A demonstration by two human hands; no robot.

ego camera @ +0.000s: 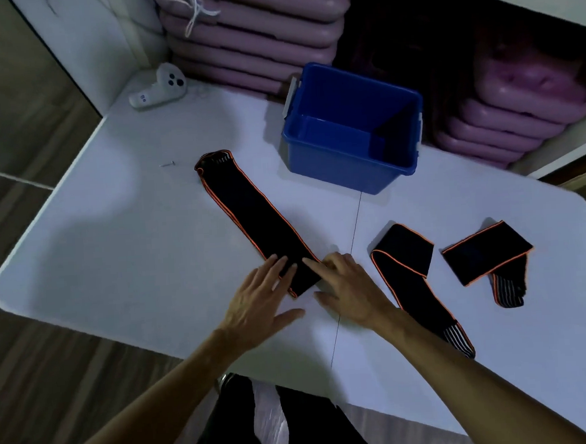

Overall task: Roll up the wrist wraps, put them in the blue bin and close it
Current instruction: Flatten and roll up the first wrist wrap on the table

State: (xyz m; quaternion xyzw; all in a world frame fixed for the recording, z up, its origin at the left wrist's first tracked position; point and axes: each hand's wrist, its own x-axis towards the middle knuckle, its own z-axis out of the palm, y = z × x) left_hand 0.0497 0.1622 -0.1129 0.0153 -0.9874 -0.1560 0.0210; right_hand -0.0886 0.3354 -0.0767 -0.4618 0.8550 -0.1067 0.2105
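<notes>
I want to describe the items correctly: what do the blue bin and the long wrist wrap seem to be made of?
Blue bin: probably moulded plastic, with smooth, slightly glossy walls. Long wrist wrap: apparently woven elastic fabric, matte black with orange edging and a striped end.

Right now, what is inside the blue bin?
The blue bin looks empty: only its bare blue floor and walls show. Its near wall hides a strip of the floor, and one far corner lies in shadow. No lid is visible.
</notes>
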